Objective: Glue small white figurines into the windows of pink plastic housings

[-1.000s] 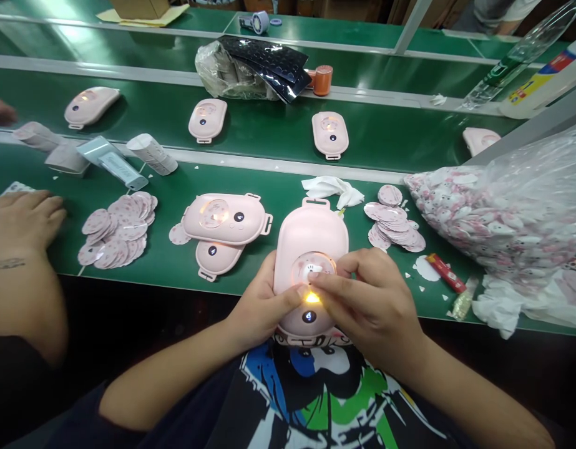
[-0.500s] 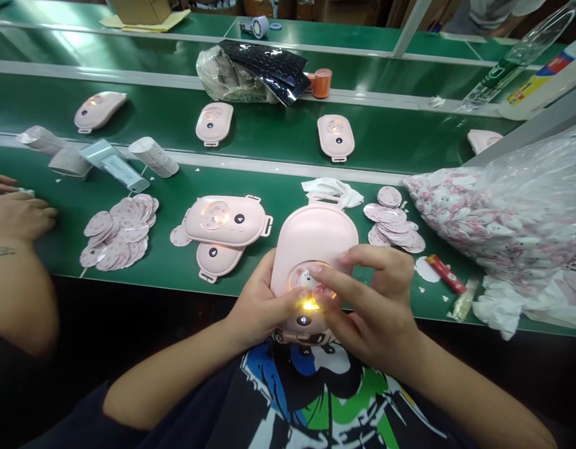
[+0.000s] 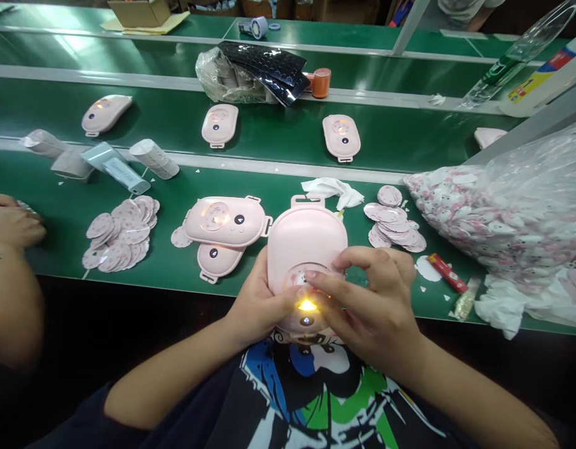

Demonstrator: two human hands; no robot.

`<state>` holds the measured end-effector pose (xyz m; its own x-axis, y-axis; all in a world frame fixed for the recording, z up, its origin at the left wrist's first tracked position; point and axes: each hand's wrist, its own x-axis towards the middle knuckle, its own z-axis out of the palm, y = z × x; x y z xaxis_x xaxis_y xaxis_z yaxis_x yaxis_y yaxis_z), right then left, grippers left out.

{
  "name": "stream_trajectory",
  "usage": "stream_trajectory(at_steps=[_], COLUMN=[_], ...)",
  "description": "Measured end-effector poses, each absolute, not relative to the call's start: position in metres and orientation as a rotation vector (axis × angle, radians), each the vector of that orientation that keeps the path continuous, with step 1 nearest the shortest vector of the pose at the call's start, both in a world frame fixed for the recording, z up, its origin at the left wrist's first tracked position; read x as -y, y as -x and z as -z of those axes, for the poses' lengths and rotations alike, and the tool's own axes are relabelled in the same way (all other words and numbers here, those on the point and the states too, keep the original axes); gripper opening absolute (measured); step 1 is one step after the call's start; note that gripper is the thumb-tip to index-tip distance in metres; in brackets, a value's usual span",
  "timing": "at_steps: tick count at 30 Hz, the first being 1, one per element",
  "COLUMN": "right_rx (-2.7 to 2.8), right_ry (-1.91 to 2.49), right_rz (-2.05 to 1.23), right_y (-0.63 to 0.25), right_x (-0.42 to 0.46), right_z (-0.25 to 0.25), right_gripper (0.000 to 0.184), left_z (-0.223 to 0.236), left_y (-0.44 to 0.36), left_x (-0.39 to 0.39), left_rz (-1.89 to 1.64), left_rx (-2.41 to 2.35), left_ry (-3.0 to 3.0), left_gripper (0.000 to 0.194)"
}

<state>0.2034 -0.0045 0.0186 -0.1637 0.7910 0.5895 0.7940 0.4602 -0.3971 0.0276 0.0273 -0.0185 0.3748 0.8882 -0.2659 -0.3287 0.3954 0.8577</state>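
at 6 o'clock, just off the green worktop [image 3: 269,181], the left hand [image 3: 259,299] cups a pale pink plastic case [image 3: 306,249] while the right hand [image 3: 367,305] curls, fingertips [image 3: 316,277] pressing its round sticker [image 3: 299,277], whose rim looks to want smoothing down next.

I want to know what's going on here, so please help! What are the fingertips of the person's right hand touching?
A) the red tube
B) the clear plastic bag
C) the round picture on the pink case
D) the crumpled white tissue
C: the right hand has its fingertips on the round picture on the pink plastic case, which the left hand holds from the side.
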Motion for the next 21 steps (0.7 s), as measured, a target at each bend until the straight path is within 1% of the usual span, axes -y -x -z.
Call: stream_trajectory(at_steps=[3, 5, 6, 8, 10, 11, 13, 15, 21], right_rx=[1.954, 1.899, 1.856, 1.787, 1.742, 1.701, 1.575, 1.467, 1.439], right_ry=[1.302, 1.314, 1.320, 1.337, 1.362, 1.366, 1.338, 1.292, 1.272], right_rz=[-0.008, -0.031, -0.065, -0.233, -0.565, -0.764, -1.102, -1.248, -1.242], right_y=[-0.204, -0.205, -0.206, -0.208, -0.208, -0.208, -0.206, -0.204, -0.203], right_x=[0.004, 0.005, 0.005, 0.006, 0.008, 0.009, 0.010, 0.009, 0.006], right_z=[-0.019, -0.017, -0.016, -0.011, -0.005, -0.002, 0.002, 0.003, 0.000], right_gripper=[0.013, 0.021, 0.029, 0.052, 0.076, 0.083, 0.087, 0.084, 0.081], left_z=[0.016, 0.014, 0.013, 0.013, 0.014, 0.015, 0.018, 0.020, 0.021], left_y=[-0.030, -0.031, -0.032, -0.032, -0.032, -0.032, -0.031, -0.030, -0.030], left_x=[-0.027, -0.028, -0.028, -0.028, -0.028, -0.027, -0.026, -0.026, -0.025], left_rz=[-0.896, -0.915, -0.926, -0.949, -0.963, -0.968, -0.973, -0.971, -0.961], left_rx=[-0.842, -0.831, -0.820, -0.805, -0.793, -0.787, -0.777, -0.768, -0.753], left_ry=[-0.793, -0.775, -0.766, -0.756, -0.761, -0.769, -0.789, -0.801, -0.805], left_gripper=[0.058, 0.057, 0.057, 0.056, 0.056, 0.056, 0.056, 0.054, 0.054])
